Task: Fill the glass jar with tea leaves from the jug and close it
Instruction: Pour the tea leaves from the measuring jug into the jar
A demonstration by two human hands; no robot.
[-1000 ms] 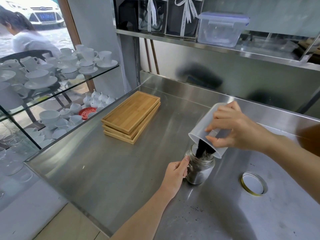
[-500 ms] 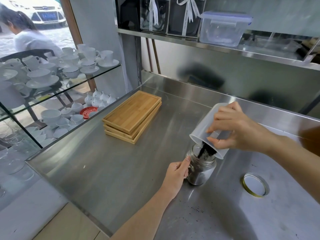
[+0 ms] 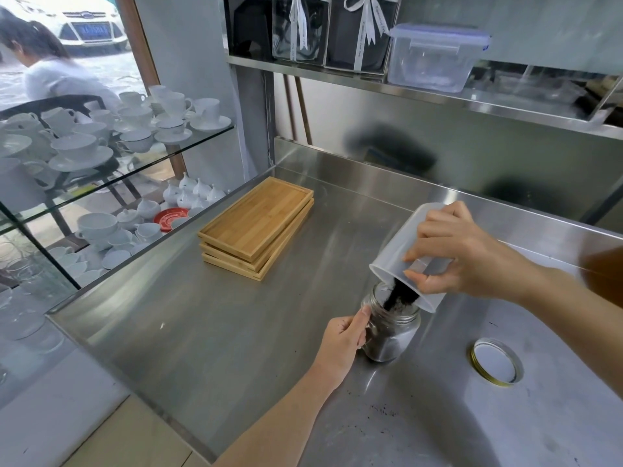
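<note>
A small glass jar (image 3: pixel 394 335) stands upright on the steel counter (image 3: pixel 236 332), partly filled with dark tea leaves. My left hand (image 3: pixel 344 342) grips its left side. Just above it, my right hand (image 3: pixel 462 254) holds a translucent plastic jug (image 3: pixel 397 251) tipped steeply mouth-down. Dark tea leaves (image 3: pixel 399 296) stream from the jug's lip into the jar's mouth. The jar's gold-rimmed lid (image 3: pixel 495 362) lies flat on the counter to the right, apart from the jar.
Stacked bamboo trays (image 3: pixel 258 227) lie at the counter's back left. Loose tea crumbs (image 3: pixel 381 412) dot the counter near me. Glass shelves with several white cups (image 3: pixel 101 139) stand left. A shelf above holds a plastic box (image 3: pixel 435 55) and ribboned boxes.
The jug stays tipped over the jar and tea keeps falling in; the level of leaves in the jar has risen slightly. Both hands hold their places.
</note>
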